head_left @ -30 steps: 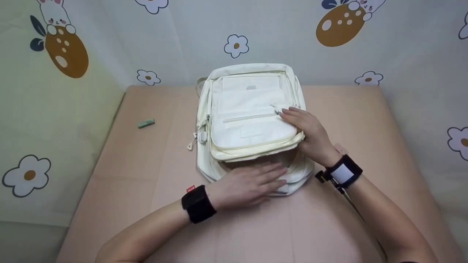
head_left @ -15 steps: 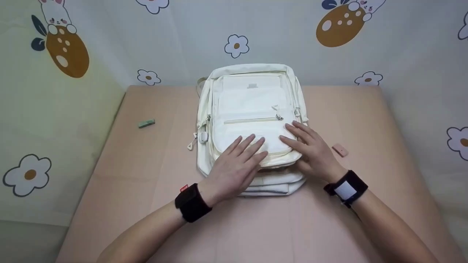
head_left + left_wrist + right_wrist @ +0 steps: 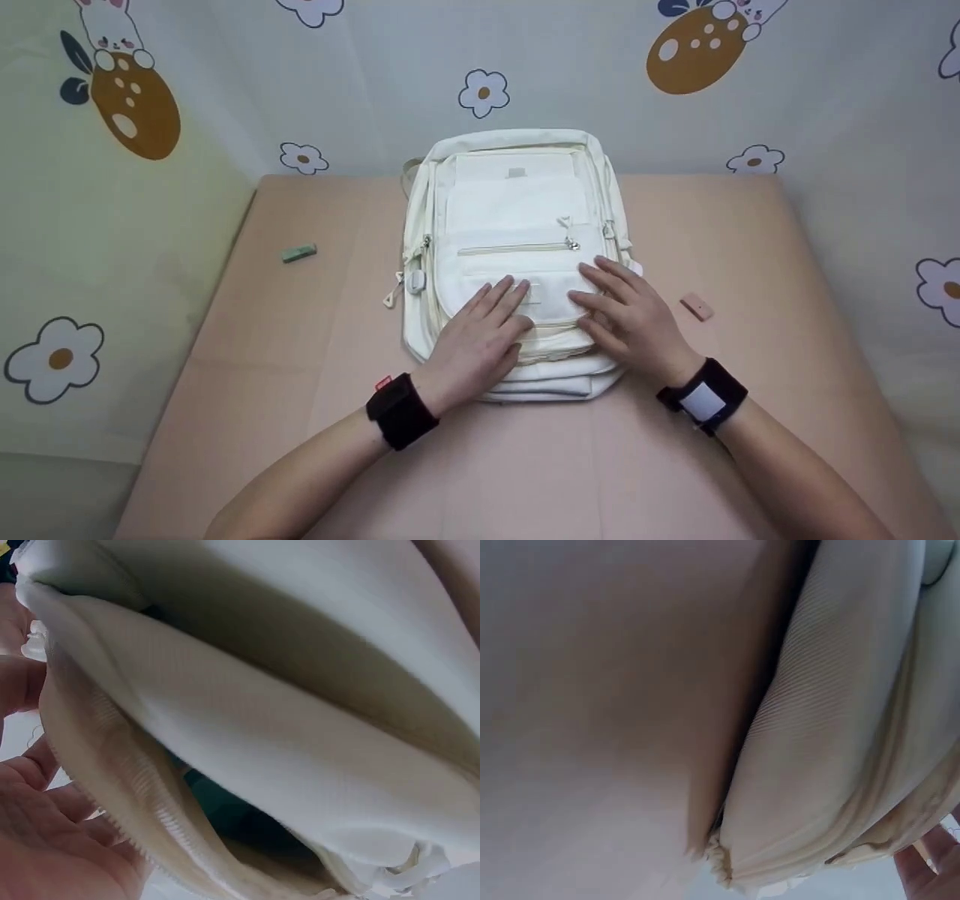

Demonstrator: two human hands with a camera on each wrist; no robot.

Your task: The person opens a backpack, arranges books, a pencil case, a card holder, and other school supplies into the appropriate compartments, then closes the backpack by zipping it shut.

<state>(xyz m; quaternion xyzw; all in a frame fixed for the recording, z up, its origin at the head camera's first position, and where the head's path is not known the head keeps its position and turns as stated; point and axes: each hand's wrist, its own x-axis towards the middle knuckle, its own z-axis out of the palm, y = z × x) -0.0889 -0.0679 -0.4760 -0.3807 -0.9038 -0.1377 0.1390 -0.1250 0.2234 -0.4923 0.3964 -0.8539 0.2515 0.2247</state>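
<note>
A cream-white backpack (image 3: 517, 206) lies with its front panel up in the head view. My left hand (image 3: 476, 345) rests on the lower front panel, fingers extended. On the lower right of that panel, my right hand (image 3: 637, 322) touches with spread, slightly bent fingers. The left wrist view has the left hand (image 3: 52, 840) beside a zipper edge (image 3: 161, 817) of the backpack; a gap there shows a dark green inside. In the right wrist view, fingertips of the right hand (image 3: 937, 866) appear at the corner, past the bag's side (image 3: 825, 727).
A small green block (image 3: 300, 253) lies on the table (image 3: 315, 420) left of the backpack. To the right is a small pink block (image 3: 697, 307). A patterned curtain (image 3: 390, 82) stands behind and on both sides.
The left hand has moved from the pocket's opening up onto the front panel. The raised panel has come down flat. My right hand has shifted lower, uncovering the pink block.
</note>
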